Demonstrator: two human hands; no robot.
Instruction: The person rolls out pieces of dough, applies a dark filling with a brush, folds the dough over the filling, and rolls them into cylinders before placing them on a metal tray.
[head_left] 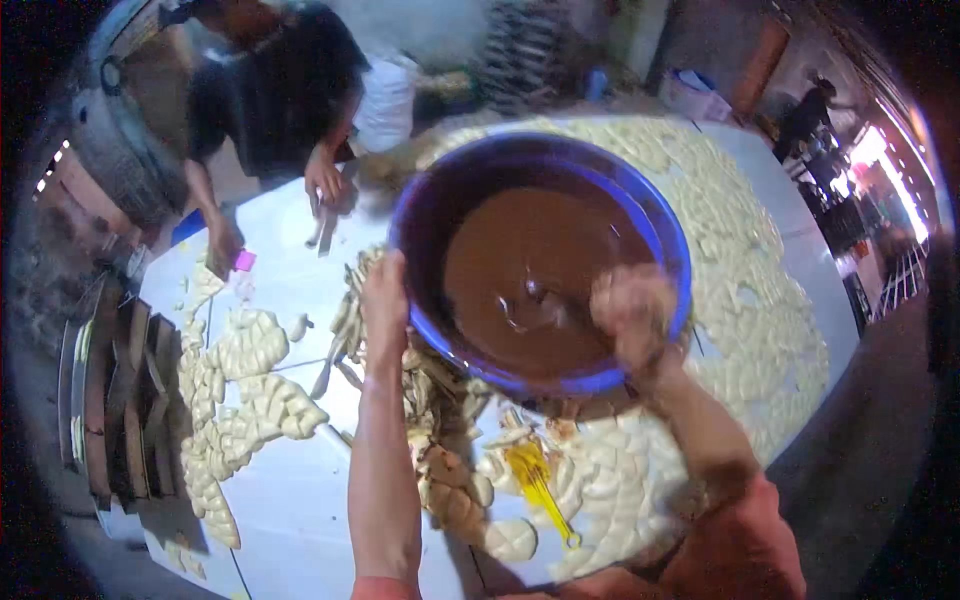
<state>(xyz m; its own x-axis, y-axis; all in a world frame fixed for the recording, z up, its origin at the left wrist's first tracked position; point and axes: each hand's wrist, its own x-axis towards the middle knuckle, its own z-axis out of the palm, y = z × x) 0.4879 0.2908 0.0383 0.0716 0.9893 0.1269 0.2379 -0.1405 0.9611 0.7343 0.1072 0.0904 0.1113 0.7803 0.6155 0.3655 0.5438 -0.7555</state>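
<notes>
A large blue basin (678, 215) of brown liquid (545, 240) stands tilted toward me on the table. My left hand (386, 285) is closed on its left rim. Over the liquid's right side, inside the near right rim, my right hand (632, 305) is blurred, its fingers curled in; what they hold, if anything, I cannot make out. Ripples and a small glossy lump show in the liquid left of that hand. Below the basin a yellow brush (535, 480) lies among pale flat dough pieces (620, 500). Brownish strips (430, 390) are heaped under the basin's near left side.
Pale dough pieces (735, 260) cover the right side of the white table (290, 500); more (250, 410) lie at left. Across the table a person (275, 100) in a dark shirt works with a pink scraper (243, 261). Stacked boards (115, 400) stand at the left edge.
</notes>
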